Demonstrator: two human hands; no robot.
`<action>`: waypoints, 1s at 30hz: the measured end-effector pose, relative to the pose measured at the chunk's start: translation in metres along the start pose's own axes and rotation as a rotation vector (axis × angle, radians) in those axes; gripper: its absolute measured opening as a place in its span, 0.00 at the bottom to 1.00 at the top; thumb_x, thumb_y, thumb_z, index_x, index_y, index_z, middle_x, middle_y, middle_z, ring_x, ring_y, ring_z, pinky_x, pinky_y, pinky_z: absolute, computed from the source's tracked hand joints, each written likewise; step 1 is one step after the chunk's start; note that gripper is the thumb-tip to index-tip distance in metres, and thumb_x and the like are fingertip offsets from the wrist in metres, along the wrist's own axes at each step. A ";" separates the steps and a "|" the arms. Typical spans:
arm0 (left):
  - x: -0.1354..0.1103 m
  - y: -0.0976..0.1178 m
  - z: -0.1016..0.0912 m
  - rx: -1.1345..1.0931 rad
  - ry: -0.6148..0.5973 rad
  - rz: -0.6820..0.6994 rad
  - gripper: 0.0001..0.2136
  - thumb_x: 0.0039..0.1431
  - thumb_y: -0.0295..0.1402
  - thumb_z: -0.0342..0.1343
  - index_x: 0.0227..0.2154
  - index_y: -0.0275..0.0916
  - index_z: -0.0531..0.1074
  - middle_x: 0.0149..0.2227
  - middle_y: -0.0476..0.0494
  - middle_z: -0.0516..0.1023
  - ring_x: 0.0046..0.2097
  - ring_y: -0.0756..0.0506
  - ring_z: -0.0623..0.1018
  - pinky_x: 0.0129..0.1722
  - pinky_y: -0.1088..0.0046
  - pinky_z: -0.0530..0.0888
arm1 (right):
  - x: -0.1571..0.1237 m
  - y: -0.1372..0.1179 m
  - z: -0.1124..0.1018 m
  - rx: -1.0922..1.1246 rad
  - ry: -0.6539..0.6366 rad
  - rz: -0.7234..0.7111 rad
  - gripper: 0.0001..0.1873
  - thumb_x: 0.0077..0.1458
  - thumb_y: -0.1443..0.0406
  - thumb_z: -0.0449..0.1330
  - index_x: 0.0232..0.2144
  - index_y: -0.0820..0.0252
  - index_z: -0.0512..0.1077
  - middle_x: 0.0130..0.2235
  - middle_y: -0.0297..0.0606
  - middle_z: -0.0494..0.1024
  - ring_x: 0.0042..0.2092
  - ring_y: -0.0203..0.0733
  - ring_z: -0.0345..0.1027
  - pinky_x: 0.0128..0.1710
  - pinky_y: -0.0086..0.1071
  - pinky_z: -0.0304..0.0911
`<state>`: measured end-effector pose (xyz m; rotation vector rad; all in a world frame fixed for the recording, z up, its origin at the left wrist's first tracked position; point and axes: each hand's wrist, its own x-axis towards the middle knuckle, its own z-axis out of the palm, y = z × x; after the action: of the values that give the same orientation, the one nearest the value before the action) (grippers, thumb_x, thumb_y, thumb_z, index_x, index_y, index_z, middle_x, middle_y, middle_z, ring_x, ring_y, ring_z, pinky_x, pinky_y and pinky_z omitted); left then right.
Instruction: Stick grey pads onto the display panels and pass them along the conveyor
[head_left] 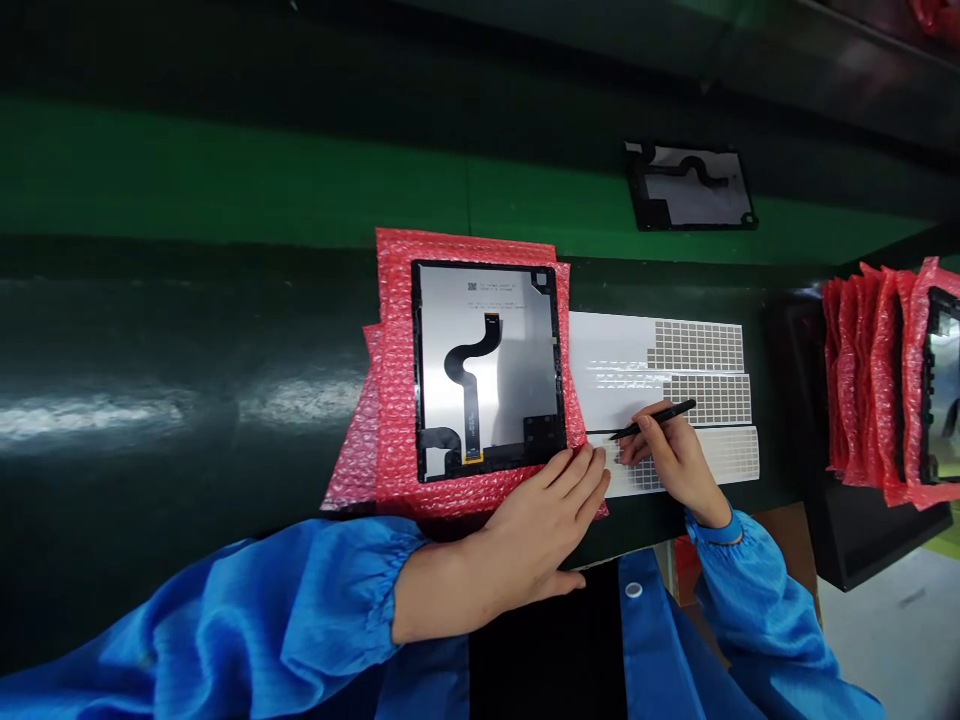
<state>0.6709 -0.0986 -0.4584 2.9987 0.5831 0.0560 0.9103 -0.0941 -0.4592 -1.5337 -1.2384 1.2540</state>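
A display panel (517,345) lies back side up on red bubble wrap (394,400), with a black flex cable (469,375) curving across it. My left hand (529,540) rests flat with fingers stretched, fingertips on the bubble wrap's lower right corner and the edge of a sticker sheet. My right hand (671,460) pinches black tweezers (652,420), whose tips point left onto the white sticker sheets (622,365) just right of the panel. The sheets carry grids of small grey stickers (697,345).
A second black-framed panel (690,185) lies farther back on the green belt (225,180). At the right, a black tray (855,530) holds several panels upright in red bubble wrap (877,380). Blue sleeves cover both my arms.
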 end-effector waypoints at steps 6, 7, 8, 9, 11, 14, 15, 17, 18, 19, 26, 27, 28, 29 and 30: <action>0.000 -0.003 0.006 -0.024 -0.005 0.023 0.53 0.55 0.67 0.60 0.70 0.25 0.65 0.74 0.21 0.58 0.73 0.26 0.62 0.71 0.51 0.57 | 0.001 -0.001 0.001 0.059 0.045 0.011 0.19 0.69 0.46 0.61 0.41 0.55 0.68 0.30 0.34 0.83 0.26 0.41 0.81 0.27 0.33 0.77; 0.000 -0.005 0.005 -0.038 0.001 0.033 0.53 0.55 0.67 0.60 0.69 0.25 0.65 0.74 0.21 0.59 0.73 0.26 0.62 0.71 0.51 0.56 | 0.001 -0.002 0.001 0.072 0.054 0.011 0.20 0.69 0.46 0.61 0.41 0.55 0.68 0.29 0.34 0.83 0.25 0.41 0.80 0.27 0.33 0.77; 0.000 -0.007 0.004 -0.054 0.014 0.044 0.52 0.56 0.67 0.59 0.69 0.25 0.66 0.73 0.20 0.61 0.73 0.26 0.62 0.71 0.51 0.56 | 0.002 -0.004 0.000 0.083 0.065 0.007 0.20 0.68 0.46 0.62 0.40 0.55 0.68 0.29 0.34 0.83 0.25 0.41 0.80 0.26 0.32 0.77; -0.001 -0.009 0.000 -0.072 0.041 0.058 0.51 0.56 0.67 0.58 0.68 0.25 0.66 0.72 0.20 0.62 0.73 0.26 0.63 0.71 0.51 0.56 | 0.003 -0.007 -0.001 0.091 0.076 0.003 0.20 0.68 0.46 0.62 0.40 0.55 0.68 0.28 0.33 0.83 0.24 0.41 0.80 0.26 0.32 0.77; -0.004 -0.014 -0.012 -0.111 0.110 0.086 0.47 0.59 0.66 0.57 0.66 0.28 0.69 0.71 0.23 0.66 0.71 0.28 0.65 0.70 0.53 0.58 | 0.005 -0.015 -0.001 0.091 0.099 -0.010 0.20 0.67 0.46 0.63 0.39 0.55 0.68 0.28 0.33 0.83 0.23 0.41 0.80 0.25 0.32 0.77; -0.013 -0.028 -0.038 -0.160 0.174 0.075 0.32 0.65 0.58 0.57 0.56 0.33 0.76 0.59 0.30 0.79 0.60 0.33 0.77 0.61 0.59 0.68 | 0.015 -0.034 0.007 0.081 0.139 -0.044 0.19 0.68 0.47 0.62 0.39 0.55 0.68 0.28 0.34 0.84 0.24 0.42 0.80 0.25 0.34 0.78; -0.017 -0.034 -0.046 -0.164 0.175 0.036 0.28 0.67 0.56 0.57 0.52 0.33 0.77 0.51 0.32 0.83 0.52 0.35 0.81 0.56 0.60 0.70 | 0.020 -0.043 0.013 0.082 0.148 -0.063 0.19 0.68 0.47 0.62 0.39 0.54 0.67 0.28 0.34 0.84 0.24 0.43 0.80 0.25 0.35 0.78; -0.025 -0.049 -0.056 -0.132 0.146 -0.115 0.30 0.68 0.58 0.52 0.49 0.31 0.78 0.35 0.37 0.83 0.37 0.38 0.82 0.53 0.57 0.72 | 0.035 -0.063 0.032 0.092 0.151 -0.116 0.18 0.68 0.47 0.62 0.39 0.54 0.67 0.28 0.34 0.84 0.24 0.43 0.81 0.26 0.36 0.79; -0.029 -0.059 -0.059 -0.096 0.122 -0.210 0.35 0.69 0.61 0.49 0.51 0.28 0.77 0.31 0.37 0.83 0.32 0.38 0.81 0.53 0.54 0.72 | 0.044 -0.073 0.045 0.097 0.140 -0.146 0.18 0.68 0.47 0.61 0.40 0.54 0.67 0.28 0.33 0.84 0.24 0.43 0.81 0.26 0.36 0.80; -0.032 -0.068 -0.059 -0.054 0.099 -0.298 0.40 0.68 0.63 0.46 0.55 0.24 0.76 0.28 0.36 0.82 0.30 0.37 0.81 0.55 0.51 0.71 | 0.054 -0.082 0.059 0.099 0.117 -0.171 0.18 0.69 0.47 0.61 0.40 0.53 0.66 0.28 0.33 0.84 0.25 0.43 0.82 0.27 0.36 0.80; -0.036 -0.115 -0.050 -0.009 0.093 -0.422 0.53 0.61 0.71 0.45 0.62 0.16 0.70 0.37 0.25 0.86 0.40 0.31 0.86 0.66 0.46 0.64 | 0.118 -0.106 0.151 0.017 -0.058 -0.194 0.21 0.68 0.42 0.57 0.43 0.52 0.63 0.31 0.35 0.84 0.31 0.45 0.85 0.29 0.35 0.81; -0.035 -0.118 -0.050 -0.021 0.083 -0.423 0.54 0.59 0.72 0.47 0.63 0.17 0.70 0.38 0.25 0.86 0.41 0.31 0.86 0.66 0.46 0.63 | 0.123 -0.103 0.157 0.001 -0.060 -0.186 0.21 0.69 0.42 0.56 0.42 0.52 0.64 0.31 0.35 0.84 0.30 0.45 0.85 0.28 0.35 0.81; -0.034 -0.119 -0.050 -0.032 0.072 -0.422 0.55 0.57 0.73 0.50 0.63 0.18 0.70 0.38 0.26 0.86 0.41 0.31 0.86 0.66 0.46 0.63 | 0.128 -0.100 0.161 -0.011 -0.057 -0.175 0.22 0.69 0.42 0.56 0.42 0.52 0.65 0.31 0.35 0.84 0.30 0.45 0.85 0.28 0.35 0.81; -0.034 -0.120 -0.050 -0.043 0.061 -0.415 0.55 0.56 0.73 0.52 0.64 0.18 0.70 0.37 0.27 0.86 0.40 0.31 0.86 0.66 0.46 0.64 | 0.131 -0.097 0.163 -0.018 -0.051 -0.160 0.22 0.69 0.42 0.57 0.42 0.53 0.65 0.31 0.36 0.84 0.30 0.45 0.85 0.28 0.35 0.81; -0.033 -0.121 -0.051 -0.054 0.052 -0.406 0.55 0.55 0.72 0.53 0.63 0.19 0.70 0.35 0.28 0.86 0.39 0.31 0.86 0.66 0.47 0.63 | 0.134 -0.095 0.164 -0.018 -0.047 -0.144 0.22 0.69 0.42 0.57 0.42 0.53 0.66 0.31 0.36 0.84 0.31 0.45 0.85 0.28 0.34 0.81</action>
<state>0.5923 0.0046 -0.4197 2.7723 1.1597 0.1189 0.7354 0.0554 -0.4312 -1.4082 -1.3693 1.1940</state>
